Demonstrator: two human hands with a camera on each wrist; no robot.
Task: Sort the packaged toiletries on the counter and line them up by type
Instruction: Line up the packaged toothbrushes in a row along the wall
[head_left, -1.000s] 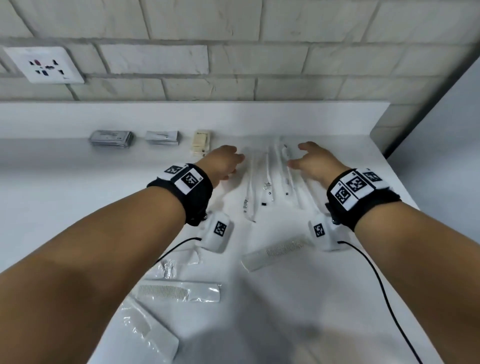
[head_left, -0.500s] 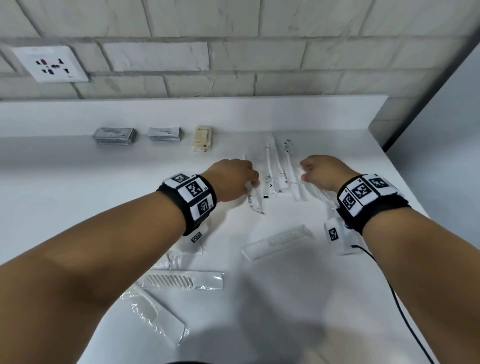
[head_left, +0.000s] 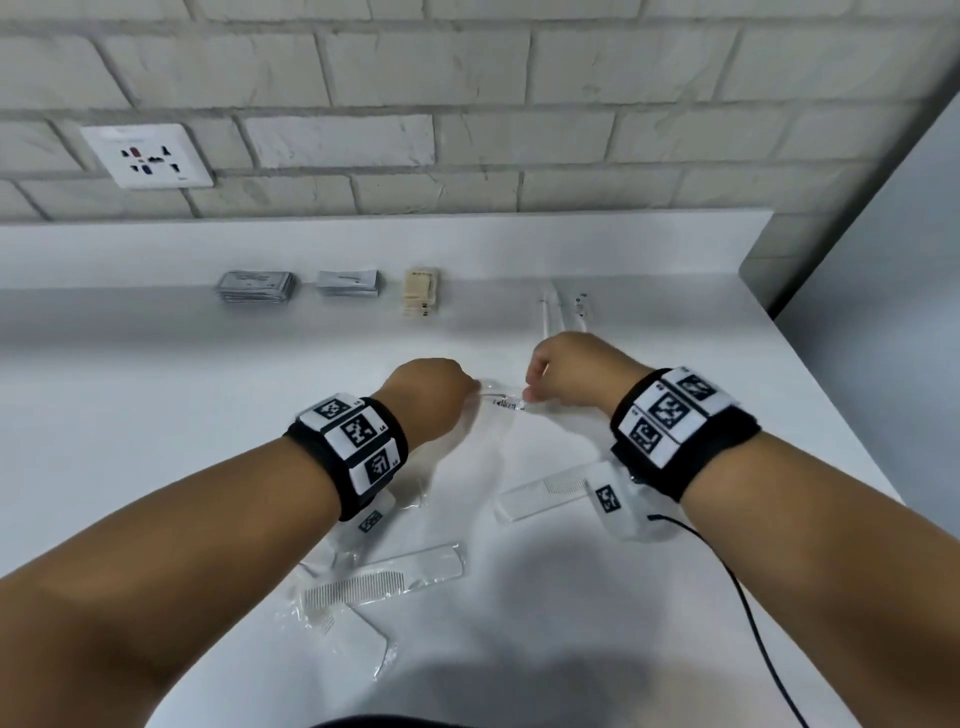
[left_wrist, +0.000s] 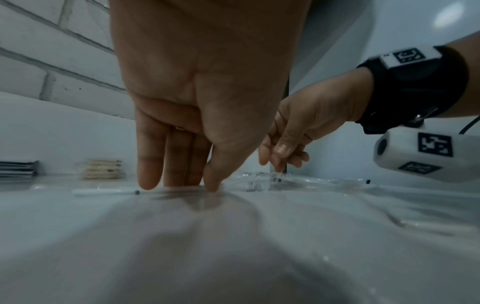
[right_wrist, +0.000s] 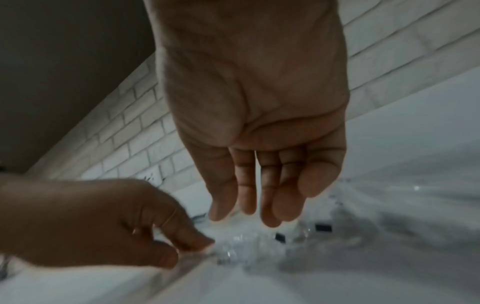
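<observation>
Currently I am gathering the clear toothbrush packets (head_left: 501, 402), which lie on the white counter (head_left: 156, 415) between my hands. Left hand (head_left: 431, 395): thumb and fingertips pinch the packet's left end. Right hand (head_left: 569, 376): fingers extended, tips pressing its right end. Next, I judge, alignment beside the packets further back. Behind stands a brick wall (head_left: 467, 104).

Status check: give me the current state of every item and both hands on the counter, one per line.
Left hand: pinching the clear toothbrush packet.
Right hand: fingertips down on the same packet.
Clear toothbrush packet: flat on the counter, between both hands.
Toothbrush packets: lined up at back.
Combs: wrapped, scattered, unsorted.
Grey sachet stacks: stacked at back.
Beige packets: stacked beside them.
</observation>
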